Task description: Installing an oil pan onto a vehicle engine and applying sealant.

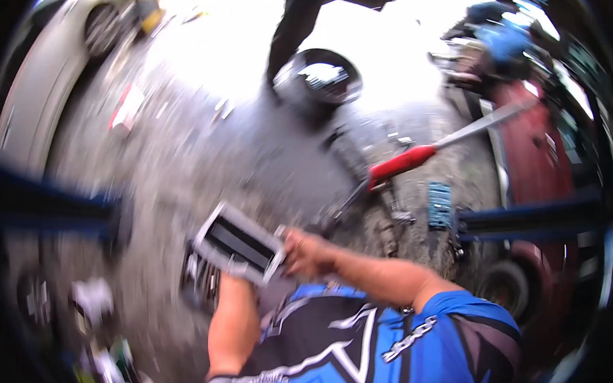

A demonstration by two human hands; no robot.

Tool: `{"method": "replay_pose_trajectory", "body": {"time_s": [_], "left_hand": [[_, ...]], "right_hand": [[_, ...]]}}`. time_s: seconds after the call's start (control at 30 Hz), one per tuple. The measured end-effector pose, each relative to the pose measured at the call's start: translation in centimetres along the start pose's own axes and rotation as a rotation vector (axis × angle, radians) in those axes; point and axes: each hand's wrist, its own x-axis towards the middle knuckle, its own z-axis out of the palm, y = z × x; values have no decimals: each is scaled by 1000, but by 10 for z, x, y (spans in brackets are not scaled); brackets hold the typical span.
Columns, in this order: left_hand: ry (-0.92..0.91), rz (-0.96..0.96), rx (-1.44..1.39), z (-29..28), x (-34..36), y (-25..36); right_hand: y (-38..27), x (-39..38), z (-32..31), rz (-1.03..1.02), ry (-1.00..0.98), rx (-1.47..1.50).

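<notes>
A rectangular grey object point(265, 268) with a dark, recessed middle is held in front of my body, tilted and blurred. My right hand point(304, 250) has its fingers closed at the object's right edge. My left hand point(233, 282) is behind or under the object, with its fingers hidden. Just beyond lies a long tool with a red grip point(398, 164) and metal shaft, over some scattered metal parts point(401, 215). A blue slotted item point(439, 205) lies on the floor to the right.
A pale car point(42, 101) stands at left, a dark red car point(537, 158) at right. Blue-black lift arms point(65, 207) reach in from both sides. A round black pan point(342, 78) sits ahead on the stained floor point(150, 193). Blurred items point(104, 361) lie at lower left.
</notes>
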Motion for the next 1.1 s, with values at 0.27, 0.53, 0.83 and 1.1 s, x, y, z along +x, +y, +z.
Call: {"method": "replay_pose_trajectory", "body": {"time_s": [0.27, 0.53, 0.83, 1.1], "left_hand": [[-319, -610, -134, 34, 212, -205], [-326, -714, -117, 5, 216, -247], [-295, -708, -9, -41, 227, -265], [-312, -673, 78, -73, 266, -275]], "right_hand": [[-57, -57, 27, -337, -42, 53], [-100, -144, -17, -435, 160, 27], [-325, -479, -52, -1387, 2219, -1187], [-429, -657, -11, -1178, 2421, -2075]]}}
